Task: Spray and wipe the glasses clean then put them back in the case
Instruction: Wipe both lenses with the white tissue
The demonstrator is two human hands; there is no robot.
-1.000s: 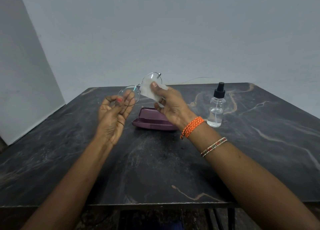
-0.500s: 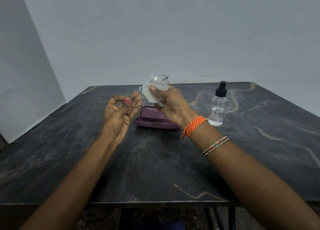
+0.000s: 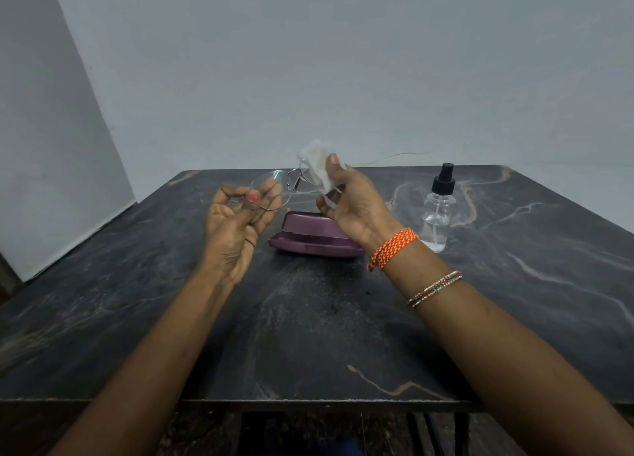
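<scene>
Thin wire-rimmed glasses (image 3: pixel 279 184) are held up above the dark marble table (image 3: pixel 308 325). My left hand (image 3: pixel 240 222) pinches the left lens between thumb and fingers. My right hand (image 3: pixel 353 201) presses a white tissue (image 3: pixel 317 162) around the right lens, hiding most of it. Just behind and below both hands, a purple glasses case (image 3: pixel 308 236) lies on the table, its lid looking closed. To the right of the case stands a clear spray bottle (image 3: pixel 438 212) with a black nozzle.
A pale wall rises behind the table's far edge, and a white panel (image 3: pixel 51 146) leans at the left. A thin wire (image 3: pixel 394 157) trails along the back edge. The table's front edge (image 3: pixel 308 400) runs below my forearms.
Both hands have drifted with the glasses. The tissue has slid up over the right lens and now bunches above my right thumb. Case and bottle have stayed put.
</scene>
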